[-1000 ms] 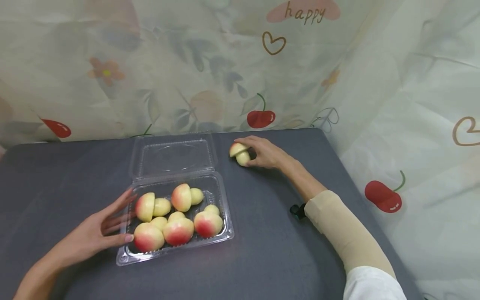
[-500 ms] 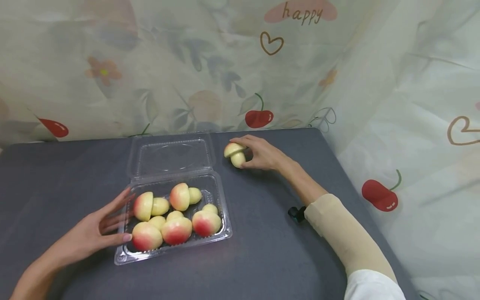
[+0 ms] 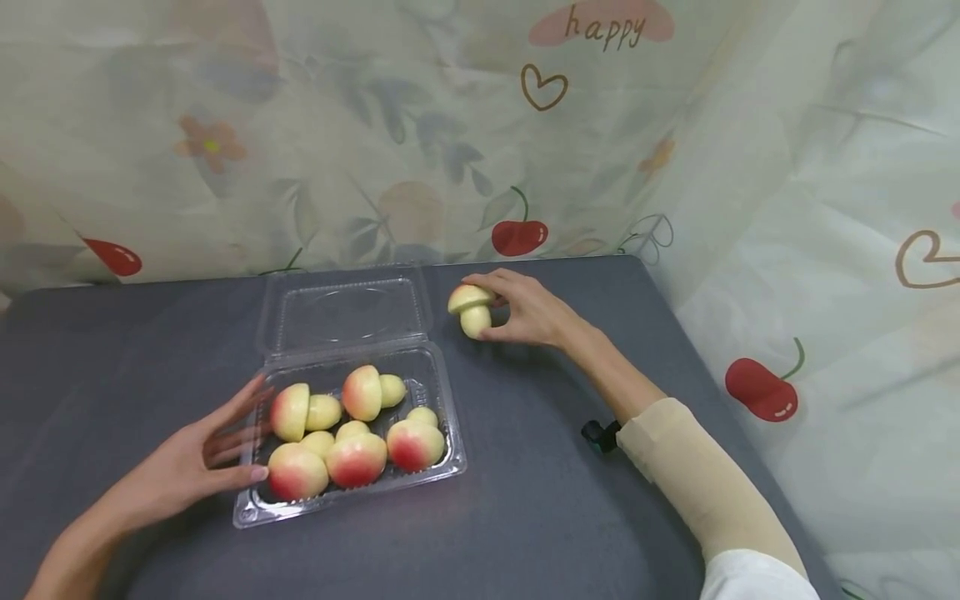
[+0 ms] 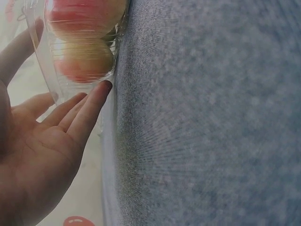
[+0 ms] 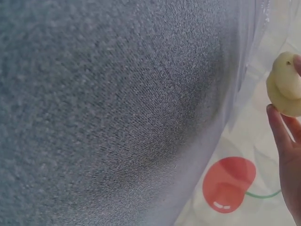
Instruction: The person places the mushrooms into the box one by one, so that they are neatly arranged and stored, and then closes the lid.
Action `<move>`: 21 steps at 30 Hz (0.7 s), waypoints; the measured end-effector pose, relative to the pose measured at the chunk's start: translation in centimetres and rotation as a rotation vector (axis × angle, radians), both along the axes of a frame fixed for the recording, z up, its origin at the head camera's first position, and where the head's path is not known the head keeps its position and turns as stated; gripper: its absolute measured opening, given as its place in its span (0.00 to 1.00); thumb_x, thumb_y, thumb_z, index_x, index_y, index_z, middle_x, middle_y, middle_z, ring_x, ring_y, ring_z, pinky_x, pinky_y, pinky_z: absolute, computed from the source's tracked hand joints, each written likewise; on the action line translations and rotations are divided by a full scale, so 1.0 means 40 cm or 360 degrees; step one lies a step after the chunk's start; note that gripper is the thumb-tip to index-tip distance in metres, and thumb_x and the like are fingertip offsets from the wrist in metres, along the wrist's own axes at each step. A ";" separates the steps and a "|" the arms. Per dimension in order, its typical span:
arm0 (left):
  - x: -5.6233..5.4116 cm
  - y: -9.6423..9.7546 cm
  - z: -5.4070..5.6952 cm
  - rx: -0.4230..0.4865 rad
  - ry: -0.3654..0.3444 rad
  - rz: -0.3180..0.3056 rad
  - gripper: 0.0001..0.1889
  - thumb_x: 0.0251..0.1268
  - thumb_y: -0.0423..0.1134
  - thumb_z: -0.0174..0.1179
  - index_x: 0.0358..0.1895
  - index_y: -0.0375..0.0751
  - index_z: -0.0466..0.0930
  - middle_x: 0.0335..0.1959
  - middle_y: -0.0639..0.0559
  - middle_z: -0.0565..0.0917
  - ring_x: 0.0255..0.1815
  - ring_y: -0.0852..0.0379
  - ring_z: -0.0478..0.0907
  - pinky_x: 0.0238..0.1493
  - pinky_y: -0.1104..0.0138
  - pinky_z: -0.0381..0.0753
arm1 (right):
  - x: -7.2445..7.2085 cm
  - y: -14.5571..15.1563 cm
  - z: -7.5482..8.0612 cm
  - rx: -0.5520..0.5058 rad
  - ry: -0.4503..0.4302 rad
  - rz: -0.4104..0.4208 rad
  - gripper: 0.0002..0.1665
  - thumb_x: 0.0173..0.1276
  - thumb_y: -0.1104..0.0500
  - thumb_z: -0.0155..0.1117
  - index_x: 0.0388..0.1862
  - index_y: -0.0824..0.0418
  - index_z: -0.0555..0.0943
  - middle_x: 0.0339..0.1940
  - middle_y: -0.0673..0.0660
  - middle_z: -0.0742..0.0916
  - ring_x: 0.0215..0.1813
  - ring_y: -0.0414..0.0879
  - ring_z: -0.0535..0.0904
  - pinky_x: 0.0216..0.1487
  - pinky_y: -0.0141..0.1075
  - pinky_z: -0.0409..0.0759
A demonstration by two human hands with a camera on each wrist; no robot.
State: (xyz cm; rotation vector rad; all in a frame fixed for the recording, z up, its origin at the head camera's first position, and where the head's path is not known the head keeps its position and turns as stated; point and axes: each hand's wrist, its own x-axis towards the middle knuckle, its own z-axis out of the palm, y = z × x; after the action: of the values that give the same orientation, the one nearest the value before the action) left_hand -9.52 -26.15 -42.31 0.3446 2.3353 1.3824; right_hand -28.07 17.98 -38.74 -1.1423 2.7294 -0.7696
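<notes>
A clear plastic clamshell box [image 3: 352,495] lies with its lid [image 3: 345,312] folded back. Inside sit several mushrooms [image 3: 356,458] with red-and-cream caps and pale stems. My left hand [image 3: 176,471] is at the box's left side, fingers extended, with the thumb tip at the near left and the other fingertips along the left rim. In the left wrist view its fingertips reach the box's ribbed wall. To the right of the lid, my right hand [image 3: 532,308] pinches another mushroom [image 3: 476,322] between thumb and fingers, cap up and stem down.
The dark grey table [image 3: 525,500] ends at a patterned cloth backdrop [image 3: 337,167] behind and on the right. A small black object [image 3: 600,437] shows beside the right wrist, by the beige sleeve [image 3: 697,475].
Over the last second the mushroom in my right hand has shifted slightly left and tipped more upright. My left hand and the box have stayed in place.
</notes>
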 end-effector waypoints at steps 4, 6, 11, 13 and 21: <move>0.000 -0.001 -0.001 0.0003 -0.0008 0.0000 0.55 0.61 0.45 0.70 0.81 0.63 0.35 0.79 0.35 0.51 0.68 0.32 0.67 0.52 0.77 0.77 | 0.013 -0.001 0.003 -0.0038 0.0045 0.0035 0.44 0.56 0.50 0.78 0.71 0.51 0.72 0.54 0.56 0.79 0.50 0.53 0.82 0.53 0.47 0.81; -0.001 -0.001 -0.001 0.0009 -0.0010 -0.0001 0.55 0.61 0.45 0.70 0.81 0.63 0.36 0.79 0.35 0.50 0.68 0.32 0.67 0.52 0.76 0.77 | 0.021 -0.002 0.005 -0.0040 0.0072 0.0044 0.44 0.56 0.49 0.78 0.71 0.51 0.72 0.54 0.55 0.79 0.50 0.51 0.82 0.53 0.46 0.81; -0.003 0.000 0.002 -0.0011 -0.0008 0.0000 0.56 0.61 0.45 0.71 0.81 0.63 0.35 0.79 0.35 0.50 0.68 0.32 0.68 0.52 0.76 0.78 | 0.041 -0.008 0.017 -0.0047 0.0165 0.0105 0.44 0.57 0.46 0.77 0.71 0.51 0.72 0.55 0.53 0.79 0.51 0.45 0.79 0.52 0.41 0.80; -0.002 0.000 0.002 -0.0012 -0.0004 0.0001 0.56 0.61 0.45 0.71 0.81 0.64 0.35 0.79 0.35 0.51 0.68 0.32 0.68 0.52 0.76 0.77 | 0.049 -0.014 0.024 -0.0065 0.0201 0.0141 0.43 0.57 0.46 0.77 0.71 0.51 0.72 0.54 0.53 0.79 0.51 0.43 0.78 0.51 0.42 0.80; -0.001 -0.001 -0.001 -0.0004 0.0009 -0.0008 0.55 0.62 0.45 0.70 0.81 0.64 0.36 0.79 0.36 0.51 0.68 0.34 0.67 0.52 0.77 0.76 | 0.075 -0.036 0.036 -0.0147 0.0228 0.0210 0.42 0.56 0.45 0.77 0.68 0.54 0.73 0.54 0.51 0.79 0.51 0.40 0.76 0.51 0.36 0.81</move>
State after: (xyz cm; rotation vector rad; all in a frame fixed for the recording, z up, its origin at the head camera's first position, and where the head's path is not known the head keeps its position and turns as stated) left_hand -9.56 -26.18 -42.37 0.3535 2.3388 1.3780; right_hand -25.07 16.55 -37.31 -1.4340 2.7208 -0.8342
